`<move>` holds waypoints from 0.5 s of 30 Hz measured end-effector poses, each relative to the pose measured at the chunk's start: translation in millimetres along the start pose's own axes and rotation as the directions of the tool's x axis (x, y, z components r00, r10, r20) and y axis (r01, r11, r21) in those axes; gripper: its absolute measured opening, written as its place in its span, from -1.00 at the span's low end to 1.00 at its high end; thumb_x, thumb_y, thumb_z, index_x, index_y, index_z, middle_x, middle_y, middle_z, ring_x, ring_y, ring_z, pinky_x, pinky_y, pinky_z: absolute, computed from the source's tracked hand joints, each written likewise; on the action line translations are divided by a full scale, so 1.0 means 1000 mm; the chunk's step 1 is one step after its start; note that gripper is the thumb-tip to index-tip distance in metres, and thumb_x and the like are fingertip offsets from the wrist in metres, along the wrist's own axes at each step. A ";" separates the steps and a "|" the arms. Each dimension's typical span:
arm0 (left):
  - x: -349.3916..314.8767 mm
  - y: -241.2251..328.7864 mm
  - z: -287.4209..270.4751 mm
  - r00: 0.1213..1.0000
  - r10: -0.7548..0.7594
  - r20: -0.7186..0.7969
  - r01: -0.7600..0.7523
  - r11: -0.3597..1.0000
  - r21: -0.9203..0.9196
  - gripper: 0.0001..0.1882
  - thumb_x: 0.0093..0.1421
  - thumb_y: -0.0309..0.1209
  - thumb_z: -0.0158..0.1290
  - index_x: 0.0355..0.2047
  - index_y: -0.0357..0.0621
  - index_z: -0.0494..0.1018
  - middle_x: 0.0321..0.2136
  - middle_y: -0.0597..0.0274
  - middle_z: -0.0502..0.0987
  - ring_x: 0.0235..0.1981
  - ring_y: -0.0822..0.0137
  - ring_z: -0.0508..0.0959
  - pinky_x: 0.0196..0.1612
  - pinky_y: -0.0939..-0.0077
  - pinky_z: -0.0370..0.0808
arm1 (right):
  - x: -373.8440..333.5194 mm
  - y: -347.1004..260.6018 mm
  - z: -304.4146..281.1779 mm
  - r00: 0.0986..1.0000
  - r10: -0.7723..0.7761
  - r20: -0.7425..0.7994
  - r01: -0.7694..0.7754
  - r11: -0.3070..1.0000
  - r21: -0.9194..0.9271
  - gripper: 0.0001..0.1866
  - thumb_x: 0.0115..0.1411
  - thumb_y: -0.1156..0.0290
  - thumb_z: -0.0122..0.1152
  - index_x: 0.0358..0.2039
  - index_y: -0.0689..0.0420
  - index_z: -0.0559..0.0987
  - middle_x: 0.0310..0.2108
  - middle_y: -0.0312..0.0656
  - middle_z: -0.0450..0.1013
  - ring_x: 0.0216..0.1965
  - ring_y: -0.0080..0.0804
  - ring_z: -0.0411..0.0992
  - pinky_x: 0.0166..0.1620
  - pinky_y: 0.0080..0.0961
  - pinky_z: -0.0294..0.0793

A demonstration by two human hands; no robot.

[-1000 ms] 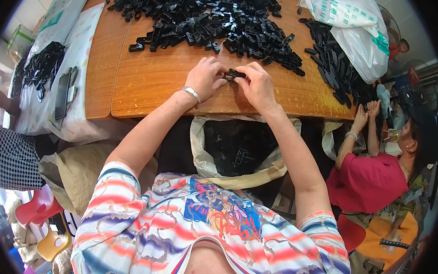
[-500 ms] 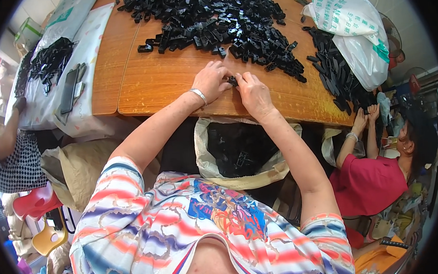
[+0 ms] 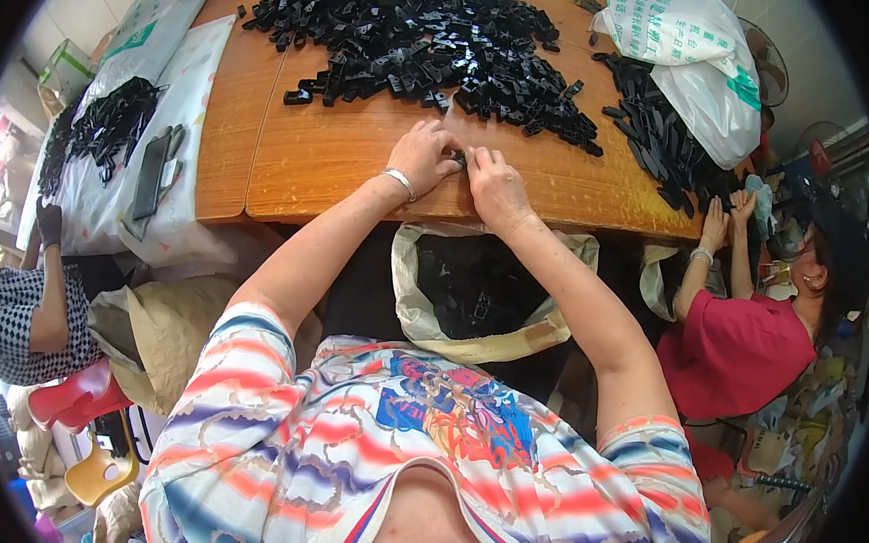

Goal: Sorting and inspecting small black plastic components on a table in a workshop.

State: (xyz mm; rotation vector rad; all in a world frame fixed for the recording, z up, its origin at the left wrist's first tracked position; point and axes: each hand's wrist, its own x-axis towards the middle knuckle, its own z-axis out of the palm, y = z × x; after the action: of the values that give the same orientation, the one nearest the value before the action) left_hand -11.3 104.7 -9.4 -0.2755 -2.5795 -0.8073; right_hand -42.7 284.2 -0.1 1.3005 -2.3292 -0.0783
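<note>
Over the front part of the wooden table, my left hand (image 3: 425,156) and my right hand (image 3: 496,185) meet with fingertips closed around a small black plastic part (image 3: 460,158). Most of that part is covered by the fingers. Just beyond them spreads a large heap of small black plastic parts (image 3: 401,45). Below the table edge, under my forearms, an open pale sack (image 3: 408,293) contains more black pieces (image 3: 481,294).
The wooden table (image 3: 349,172) ends close to my wrists. To the right lie long black pieces (image 3: 660,138) beside a white plastic bag (image 3: 702,86) and a co-worker in red (image 3: 743,352). At left, a phone (image 3: 152,177) and black strips (image 3: 117,122) lie near another co-worker (image 3: 29,316).
Both hands stay together on the small black part, with only slight finger movement. The co-worker on the left has shifted an arm. The view has tilted a little.
</note>
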 end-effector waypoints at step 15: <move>0.021 -0.041 -0.057 0.978 0.008 -0.208 0.028 0.985 0.172 -0.55 0.00 -0.66 0.13 -0.06 -0.04 0.47 -0.05 0.13 0.43 -0.01 0.05 0.43 0.05 0.28 0.46 | -0.071 -0.020 -0.085 0.986 0.042 0.162 -0.130 0.801 0.584 -0.73 0.02 0.42 0.33 -0.23 0.11 0.56 -0.32 -0.10 0.45 -0.28 -0.09 0.50 -0.28 -0.24 0.52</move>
State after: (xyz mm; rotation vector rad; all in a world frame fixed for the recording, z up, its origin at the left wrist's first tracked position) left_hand -23.9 39.5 21.5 -0.1183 -2.4353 -0.5747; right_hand 40.3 346.1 44.1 1.4965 -2.6446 0.6683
